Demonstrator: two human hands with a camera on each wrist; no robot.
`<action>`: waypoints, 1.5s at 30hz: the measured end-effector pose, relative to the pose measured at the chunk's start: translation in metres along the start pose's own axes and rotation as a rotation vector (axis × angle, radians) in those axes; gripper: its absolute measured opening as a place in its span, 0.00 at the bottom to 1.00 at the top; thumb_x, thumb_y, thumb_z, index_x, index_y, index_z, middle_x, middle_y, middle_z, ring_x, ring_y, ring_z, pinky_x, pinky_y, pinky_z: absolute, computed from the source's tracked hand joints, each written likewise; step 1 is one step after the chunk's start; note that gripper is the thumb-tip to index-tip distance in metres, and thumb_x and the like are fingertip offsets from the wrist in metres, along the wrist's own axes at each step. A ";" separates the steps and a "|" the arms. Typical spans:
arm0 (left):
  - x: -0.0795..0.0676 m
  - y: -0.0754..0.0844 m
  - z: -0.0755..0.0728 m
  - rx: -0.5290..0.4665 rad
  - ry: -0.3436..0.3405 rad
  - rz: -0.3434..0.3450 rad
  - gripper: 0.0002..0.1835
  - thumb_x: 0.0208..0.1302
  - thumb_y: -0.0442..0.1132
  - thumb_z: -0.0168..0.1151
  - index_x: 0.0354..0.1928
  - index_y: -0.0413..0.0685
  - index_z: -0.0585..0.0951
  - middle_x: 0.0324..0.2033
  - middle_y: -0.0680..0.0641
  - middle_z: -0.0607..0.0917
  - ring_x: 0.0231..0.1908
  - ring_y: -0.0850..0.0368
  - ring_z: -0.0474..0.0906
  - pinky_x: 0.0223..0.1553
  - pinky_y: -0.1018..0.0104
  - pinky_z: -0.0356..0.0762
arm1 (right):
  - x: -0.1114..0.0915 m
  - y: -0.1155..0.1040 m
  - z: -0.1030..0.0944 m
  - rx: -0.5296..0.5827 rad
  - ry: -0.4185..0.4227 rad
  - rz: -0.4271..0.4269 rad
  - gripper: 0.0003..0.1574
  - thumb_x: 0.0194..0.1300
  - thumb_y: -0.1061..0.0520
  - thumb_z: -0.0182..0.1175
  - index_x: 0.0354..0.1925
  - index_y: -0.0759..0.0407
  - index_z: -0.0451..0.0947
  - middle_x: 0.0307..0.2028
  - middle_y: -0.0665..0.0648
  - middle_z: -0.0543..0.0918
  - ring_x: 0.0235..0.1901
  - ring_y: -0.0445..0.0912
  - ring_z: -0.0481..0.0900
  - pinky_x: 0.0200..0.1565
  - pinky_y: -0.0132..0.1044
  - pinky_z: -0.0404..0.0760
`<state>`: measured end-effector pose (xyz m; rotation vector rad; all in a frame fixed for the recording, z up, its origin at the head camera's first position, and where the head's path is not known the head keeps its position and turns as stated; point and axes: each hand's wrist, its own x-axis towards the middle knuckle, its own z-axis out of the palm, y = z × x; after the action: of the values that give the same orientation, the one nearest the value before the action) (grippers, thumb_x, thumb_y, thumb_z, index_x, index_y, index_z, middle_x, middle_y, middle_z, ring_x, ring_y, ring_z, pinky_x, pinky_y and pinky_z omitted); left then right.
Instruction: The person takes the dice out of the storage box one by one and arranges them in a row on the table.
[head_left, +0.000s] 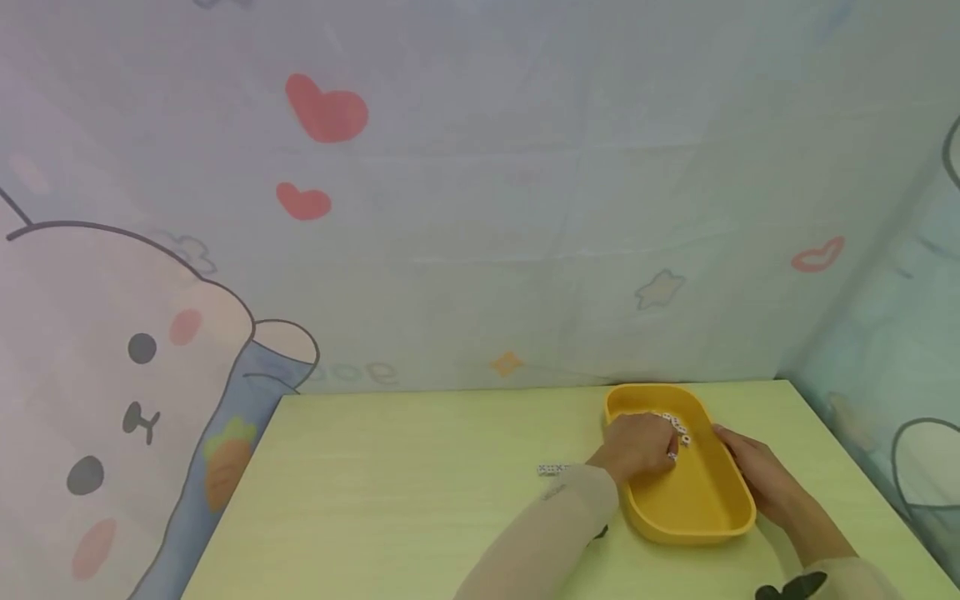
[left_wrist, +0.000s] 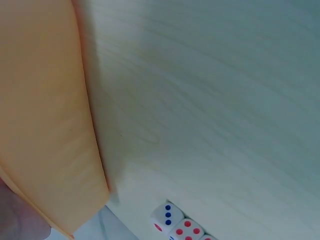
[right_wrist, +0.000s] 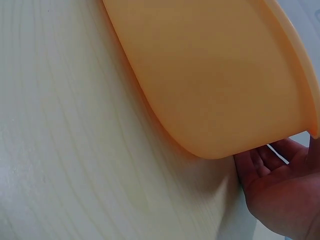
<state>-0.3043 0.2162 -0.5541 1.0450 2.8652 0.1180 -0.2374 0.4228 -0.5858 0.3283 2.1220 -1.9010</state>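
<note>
A yellow tray (head_left: 693,500) stands on the right of the table, with several white dice (head_left: 677,423) near its far end. My left hand (head_left: 642,442) reaches over the near-left rim into it, fingers bent down, and a white die (head_left: 672,456) shows at the fingertips. Against the tray's right side, my right hand (head_left: 757,468) grips the rim. The right wrist view shows that hand's fingers (right_wrist: 254,162) against the outer wall; the thumb is mostly cut off. Left of the tray lies a row of white dice (head_left: 553,469), partly hidden behind the left sleeve.
The pale wooden table (head_left: 390,492) stretches left of the tray. In the left wrist view, the row's end dice (left_wrist: 170,214) lie apart from the tray wall (left_wrist: 50,110). A patterned cloth (head_left: 480,208) hangs behind the table's far edge and along its right side.
</note>
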 end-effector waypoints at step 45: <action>-0.024 -0.021 -0.051 -0.310 0.041 0.312 0.05 0.77 0.50 0.65 0.43 0.62 0.86 0.36 0.68 0.81 0.37 0.79 0.73 0.42 0.87 0.69 | 0.002 0.002 0.003 -0.011 0.038 0.002 0.56 0.81 0.27 0.45 0.79 0.73 0.54 0.51 0.49 0.84 0.47 0.42 0.83 0.50 0.42 0.86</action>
<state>-0.3053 0.1823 -0.5041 1.4162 2.5772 0.5887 -0.2383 0.4199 -0.5883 0.3666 2.1553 -1.8957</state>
